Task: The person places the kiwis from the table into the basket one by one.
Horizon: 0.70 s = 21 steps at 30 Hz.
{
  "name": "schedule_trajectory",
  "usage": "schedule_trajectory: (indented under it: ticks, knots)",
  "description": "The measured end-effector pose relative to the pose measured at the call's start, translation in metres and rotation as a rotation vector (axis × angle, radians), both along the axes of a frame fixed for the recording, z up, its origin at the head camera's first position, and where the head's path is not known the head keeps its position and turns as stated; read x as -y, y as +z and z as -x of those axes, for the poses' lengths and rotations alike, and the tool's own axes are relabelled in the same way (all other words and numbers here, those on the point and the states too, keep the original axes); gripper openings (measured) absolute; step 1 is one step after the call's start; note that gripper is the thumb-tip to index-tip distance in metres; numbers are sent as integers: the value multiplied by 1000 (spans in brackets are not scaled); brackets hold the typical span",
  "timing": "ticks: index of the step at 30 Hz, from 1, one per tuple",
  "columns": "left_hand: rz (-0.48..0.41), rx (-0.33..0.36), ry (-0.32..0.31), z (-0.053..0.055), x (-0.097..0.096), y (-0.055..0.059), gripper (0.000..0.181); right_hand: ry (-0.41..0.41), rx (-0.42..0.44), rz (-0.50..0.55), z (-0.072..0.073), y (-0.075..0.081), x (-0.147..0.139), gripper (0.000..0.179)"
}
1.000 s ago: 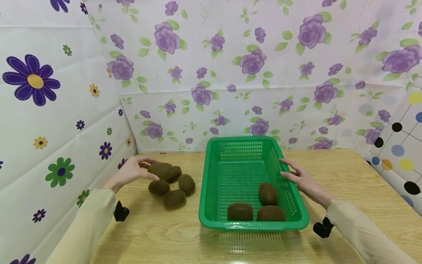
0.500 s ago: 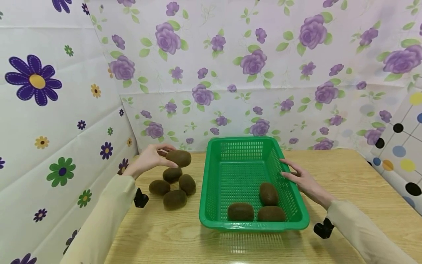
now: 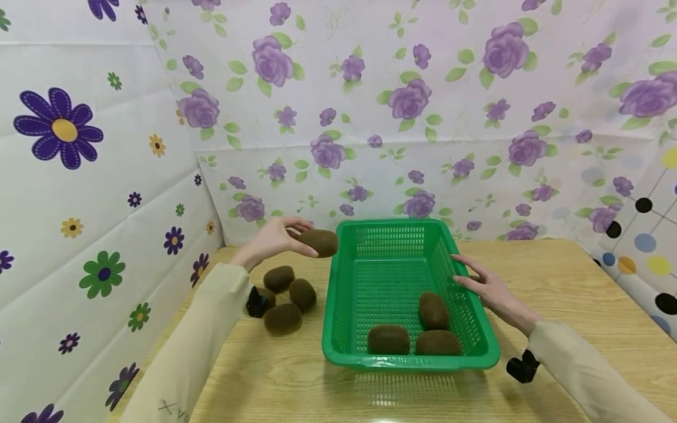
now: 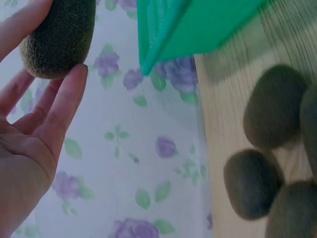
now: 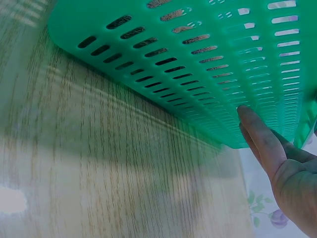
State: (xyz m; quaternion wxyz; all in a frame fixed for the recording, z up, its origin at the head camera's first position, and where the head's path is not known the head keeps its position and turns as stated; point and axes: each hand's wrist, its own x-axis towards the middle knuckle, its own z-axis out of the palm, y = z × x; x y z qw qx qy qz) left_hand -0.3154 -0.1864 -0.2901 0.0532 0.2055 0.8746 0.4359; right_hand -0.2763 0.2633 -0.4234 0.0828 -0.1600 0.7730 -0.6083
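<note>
Kiwifruit (image 3: 324, 243), pinched by the left hand (image 3: 276, 238) at centre frame, could clip the green basket (image 3: 409, 362) if carried low; the right hand (image 3: 491, 288), fingers extended, touches its right side.

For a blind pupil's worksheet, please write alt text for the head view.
A left hand holds a brown oval kiwifruit near a green rectangular plastic basket containing three more, its side touched by the right hand. Four others lie on the pale wooden table.
</note>
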Motion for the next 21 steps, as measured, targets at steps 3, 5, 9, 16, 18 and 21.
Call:
schedule_trajectory:
  ticks: [3, 5, 9, 16, 18, 21]
  knots:
    - [7, 0, -24, 1, -15, 3, 57, -6, -12, 15, 0, 0, 0, 60]
    - [11, -2, -32, 2, -25, 4, 55, -4, -14, 33, 0, 1, 1, 59]
    - [31, 5, -29, 2, -43, 5, 52, 4, -17, 39, -1, 2, 2, 59]
    - [58, 15, -41, 0, -77, 7, 47, -2, -15, 32, -2, 3, 2, 59]
    - [47, 18, -40, 0, -86, 6, 47, -2, -14, 31, -2, 2, 2, 59]
    - [17, 31, -26, 1, -99, 1, 47, 6, -17, 36, -1, 2, 2, 59]
